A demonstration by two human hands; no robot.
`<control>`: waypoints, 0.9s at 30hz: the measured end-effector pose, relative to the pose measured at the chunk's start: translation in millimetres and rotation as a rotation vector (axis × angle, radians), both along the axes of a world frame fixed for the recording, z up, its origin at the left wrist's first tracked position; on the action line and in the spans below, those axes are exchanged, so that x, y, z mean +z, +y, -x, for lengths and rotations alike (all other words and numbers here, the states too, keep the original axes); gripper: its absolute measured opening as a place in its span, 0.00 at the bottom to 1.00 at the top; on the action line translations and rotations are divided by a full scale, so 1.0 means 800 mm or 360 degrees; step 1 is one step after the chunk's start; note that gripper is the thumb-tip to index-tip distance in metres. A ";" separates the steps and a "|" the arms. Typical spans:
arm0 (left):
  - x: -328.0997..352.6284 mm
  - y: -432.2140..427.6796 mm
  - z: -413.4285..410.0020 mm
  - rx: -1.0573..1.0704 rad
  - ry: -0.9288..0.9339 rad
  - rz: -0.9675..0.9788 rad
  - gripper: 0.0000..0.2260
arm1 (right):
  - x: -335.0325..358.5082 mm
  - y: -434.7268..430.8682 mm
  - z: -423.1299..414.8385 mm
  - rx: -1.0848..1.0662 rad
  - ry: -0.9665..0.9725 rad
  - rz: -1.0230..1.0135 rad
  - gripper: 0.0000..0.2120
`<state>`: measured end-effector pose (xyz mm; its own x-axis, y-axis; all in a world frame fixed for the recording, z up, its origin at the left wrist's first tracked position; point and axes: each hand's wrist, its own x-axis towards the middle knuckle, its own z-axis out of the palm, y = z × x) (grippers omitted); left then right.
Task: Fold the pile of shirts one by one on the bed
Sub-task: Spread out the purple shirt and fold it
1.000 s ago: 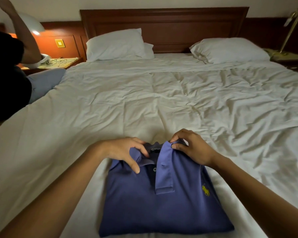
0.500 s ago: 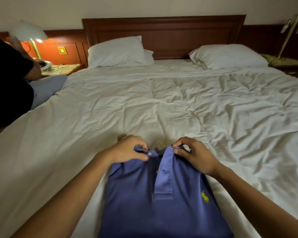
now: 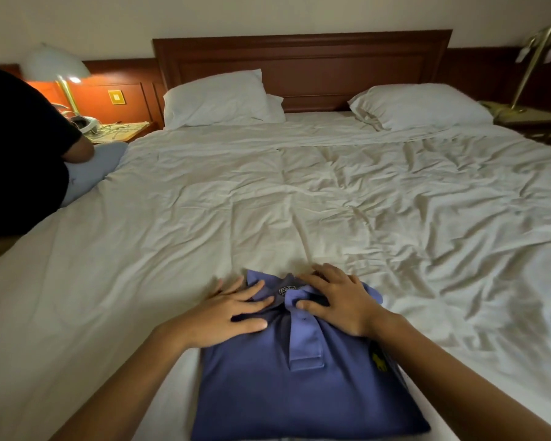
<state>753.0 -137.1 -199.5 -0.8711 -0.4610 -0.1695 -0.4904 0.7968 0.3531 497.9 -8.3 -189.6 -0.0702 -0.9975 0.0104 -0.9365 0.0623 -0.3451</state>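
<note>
A folded blue polo shirt (image 3: 283, 396) with a small yellow logo lies at the near edge of the bed (image 3: 299, 202), collar facing away from me. My left hand (image 3: 233, 313) rests flat on the left side of the collar, fingers spread. Flat on the right collar flap lies my right hand (image 3: 341, 300), its thumb touching the top of the button placket. Neither hand grips the cloth. No other shirts are in view.
White wrinkled bedding covers the bed, with two pillows (image 3: 217, 98) (image 3: 420, 106) at the wooden headboard (image 3: 303, 62). A person in a black top (image 3: 16, 148) sits at the left edge beside a lit lamp (image 3: 56, 65) and nightstand. A brass lamp (image 3: 531, 65) stands at right.
Both hands have let go of the collar flaps they were pinching and now lie flat on them. The person at left lowered an arm. My view tilted slightly.
</note>
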 end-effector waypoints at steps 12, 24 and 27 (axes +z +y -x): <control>0.035 0.004 0.059 0.1211 0.0398 -0.0333 0.31 | 0.013 -0.027 0.028 -0.0680 -0.0339 -0.0206 0.31; -0.006 -0.009 0.043 0.0978 0.0455 -0.0500 0.19 | 0.006 -0.031 0.052 -0.0514 -0.0986 -0.0606 0.30; 0.017 -0.007 0.040 0.0994 0.0481 -0.0802 0.14 | 0.027 -0.024 0.046 -0.0448 -0.1065 -0.0593 0.19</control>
